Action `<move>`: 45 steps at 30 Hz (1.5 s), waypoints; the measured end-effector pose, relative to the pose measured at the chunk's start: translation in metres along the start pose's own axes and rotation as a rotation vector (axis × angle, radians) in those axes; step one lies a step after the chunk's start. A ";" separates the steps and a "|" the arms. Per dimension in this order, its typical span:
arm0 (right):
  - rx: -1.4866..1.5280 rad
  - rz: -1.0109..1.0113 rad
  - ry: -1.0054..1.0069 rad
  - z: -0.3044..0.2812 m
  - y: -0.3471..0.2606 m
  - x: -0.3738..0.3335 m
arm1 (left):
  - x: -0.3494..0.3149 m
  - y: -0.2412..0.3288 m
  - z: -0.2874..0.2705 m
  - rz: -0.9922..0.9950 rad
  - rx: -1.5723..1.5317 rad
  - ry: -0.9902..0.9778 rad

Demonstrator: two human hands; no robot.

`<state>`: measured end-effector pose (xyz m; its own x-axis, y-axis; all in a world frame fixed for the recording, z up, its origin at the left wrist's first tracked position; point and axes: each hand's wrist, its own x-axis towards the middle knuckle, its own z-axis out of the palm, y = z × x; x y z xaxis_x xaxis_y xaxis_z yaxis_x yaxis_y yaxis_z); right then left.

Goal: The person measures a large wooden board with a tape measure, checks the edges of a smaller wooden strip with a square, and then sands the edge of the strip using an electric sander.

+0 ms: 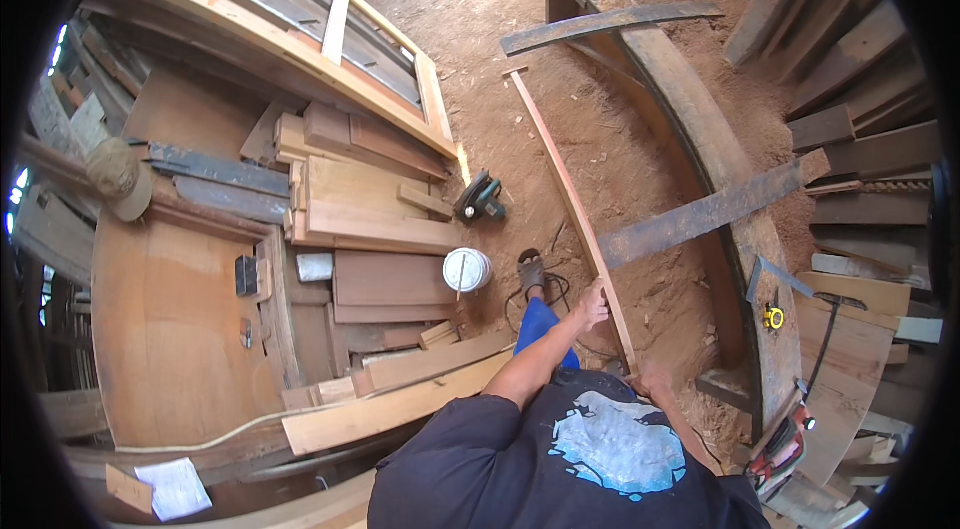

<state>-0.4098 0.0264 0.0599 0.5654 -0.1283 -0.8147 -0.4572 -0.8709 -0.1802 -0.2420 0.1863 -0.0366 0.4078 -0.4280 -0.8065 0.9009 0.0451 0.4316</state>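
A long, narrow wooden strip (566, 187) slants away from my body, its far end low over the sawdust floor beside a short crosspiece. My left hand (592, 305) is closed round the strip a little way up from its near end. At that near end, close to my shirt, my right hand (655, 382) grips the wood, its fingers partly hidden. Just past my left hand, a dark weathered board (715, 214) reaches from beside the strip across to the long wooden bench (690, 114).
A green-and-black power tool (481, 197) and a white bucket (467, 270) stand left of my foot. A pale wooden frame (300, 54) leans over stacked boards. On the bench lie a yellow tape measure (773, 317) and a metal square (777, 276); a red power tool (785, 444) sits nearby.
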 end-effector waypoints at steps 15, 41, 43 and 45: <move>0.163 -0.066 0.536 -0.188 -0.249 0.196 | 0.065 0.195 -0.094 -0.008 -0.364 -0.211; 0.327 0.206 0.289 -0.182 -0.271 0.274 | -0.028 0.240 -0.454 -0.067 0.389 0.474; 0.324 0.219 0.292 -0.182 -0.260 0.275 | -0.012 0.252 -0.423 -0.054 0.377 0.380; 0.324 0.218 0.292 -0.178 -0.255 0.275 | -0.005 0.265 -0.386 0.031 0.254 0.425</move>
<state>-0.0153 0.1290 -0.0203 0.5805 -0.4597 -0.6721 -0.7505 -0.6223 -0.2226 0.0520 0.5491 -0.0746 0.5060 -0.0212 -0.8623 0.8443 -0.1923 0.5002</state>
